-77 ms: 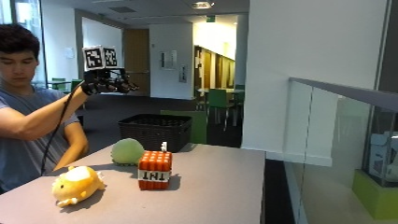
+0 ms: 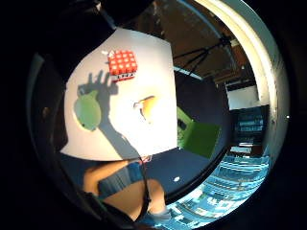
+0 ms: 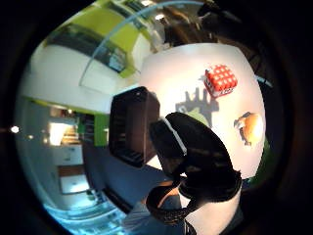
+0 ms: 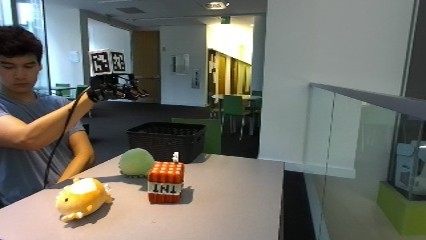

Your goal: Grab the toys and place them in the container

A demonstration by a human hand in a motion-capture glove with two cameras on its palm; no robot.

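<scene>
Three toys lie on the grey table: a yellow plush animal near the front left, a red TNT block in the middle, and a green round plush behind it. A black woven basket stands at the table's far end. My gloved right hand is raised high above the table, level with the person's head, fingers spread and holding nothing. From the palm views the TNT block, green plush, yellow plush and basket all lie far below.
A glass railing runs along the table's right side. A white wall rises behind it. The person's bare left arm rests at the table's left edge beside the green plush.
</scene>
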